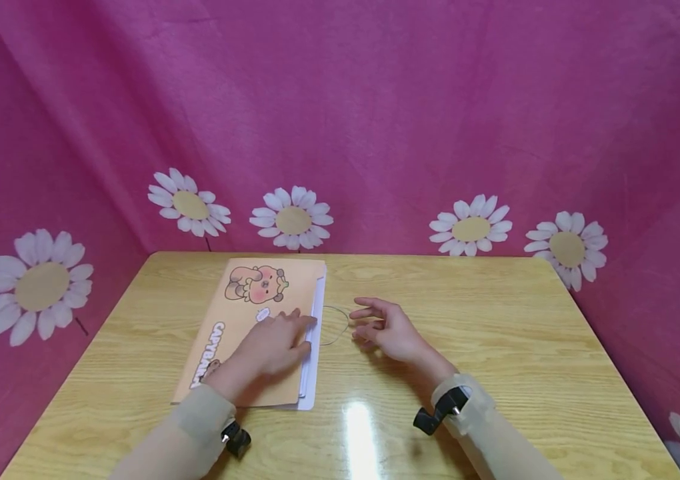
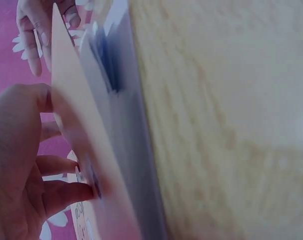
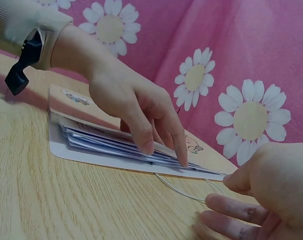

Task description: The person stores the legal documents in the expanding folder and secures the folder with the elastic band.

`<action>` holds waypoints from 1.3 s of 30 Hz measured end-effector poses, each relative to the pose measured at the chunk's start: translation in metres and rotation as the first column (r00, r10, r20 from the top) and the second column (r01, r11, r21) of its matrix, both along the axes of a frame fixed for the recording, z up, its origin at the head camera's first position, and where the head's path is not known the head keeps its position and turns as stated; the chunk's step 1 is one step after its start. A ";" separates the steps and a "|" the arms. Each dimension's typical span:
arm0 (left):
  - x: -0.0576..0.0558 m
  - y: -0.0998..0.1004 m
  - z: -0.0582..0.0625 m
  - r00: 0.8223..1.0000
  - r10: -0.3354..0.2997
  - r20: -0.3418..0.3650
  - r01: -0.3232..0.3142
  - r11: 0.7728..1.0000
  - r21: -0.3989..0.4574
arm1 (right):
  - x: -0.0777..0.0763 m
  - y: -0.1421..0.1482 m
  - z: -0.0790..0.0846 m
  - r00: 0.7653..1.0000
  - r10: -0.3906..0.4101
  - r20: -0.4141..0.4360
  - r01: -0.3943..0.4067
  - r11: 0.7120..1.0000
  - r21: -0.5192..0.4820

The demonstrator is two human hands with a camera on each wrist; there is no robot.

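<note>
A tan folder (image 1: 208, 333) with a cartoon capybara cover lies on the left half of the table. White papers (image 3: 106, 145) show in layers between its covers along the right side. My left hand (image 1: 277, 343) rests on the cover near this side, with fingertips at the edge of the papers. In the left wrist view the cover (image 2: 74, 90) stands apart from the sheets beneath. A thin cord loop (image 3: 176, 189) sticks out from the folder's edge onto the table. My right hand (image 1: 391, 330) is beside the loop, fingers loosely bent and apart, fingertips right at its outer end.
The wooden table (image 1: 496, 320) carries a bright light reflection (image 1: 361, 433) near the front. A pink curtain (image 1: 376, 120) with large white daisies hangs behind and along both sides. Black wrist cameras (image 1: 439, 410) are strapped over both sleeves.
</note>
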State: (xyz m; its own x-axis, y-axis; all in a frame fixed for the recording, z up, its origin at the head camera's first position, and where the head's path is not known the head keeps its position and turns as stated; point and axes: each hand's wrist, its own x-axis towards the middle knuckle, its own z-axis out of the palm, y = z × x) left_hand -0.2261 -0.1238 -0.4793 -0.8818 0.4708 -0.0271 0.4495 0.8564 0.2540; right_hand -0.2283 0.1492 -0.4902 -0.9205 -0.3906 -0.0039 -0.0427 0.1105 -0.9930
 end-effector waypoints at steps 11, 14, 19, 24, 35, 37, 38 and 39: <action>0.000 -0.023 0.007 0.997 0.031 0.067 -0.039 0.991 0.126 | -0.006 -0.009 -0.003 0.997 -0.050 -0.056 0.053 0.998 0.042; -0.005 -0.041 0.011 0.997 0.044 0.064 -0.054 0.986 0.159 | -0.010 -0.011 -0.005 0.993 -0.076 -0.095 0.084 0.994 0.076; -0.013 -0.068 0.018 0.990 0.101 0.098 -0.113 0.985 0.133 | -0.020 -0.012 -0.011 0.968 -0.098 -0.232 0.145 0.970 0.197; -0.015 -0.084 0.016 0.975 0.115 0.192 -0.136 0.986 0.099 | -0.027 -0.016 -0.016 0.920 -0.100 -0.379 0.232 0.918 0.322; -0.018 -0.093 -0.008 0.975 0.125 0.182 -0.130 0.991 0.013 | -0.031 -0.034 -0.013 0.923 -0.076 -0.378 0.285 0.795 0.535; -0.018 -0.094 -0.009 0.976 0.127 0.180 -0.132 0.991 0.018 | -0.031 -0.037 -0.013 0.925 -0.085 -0.371 0.290 0.790 0.541; -0.018 -0.094 -0.009 0.975 0.128 0.180 -0.133 0.991 0.018 | -0.031 -0.039 -0.013 0.926 -0.090 -0.366 0.288 0.794 0.535; -0.019 -0.094 -0.009 0.976 0.127 0.177 -0.132 0.991 0.017 | -0.031 -0.040 -0.013 0.928 -0.098 -0.359 0.286 0.804 0.521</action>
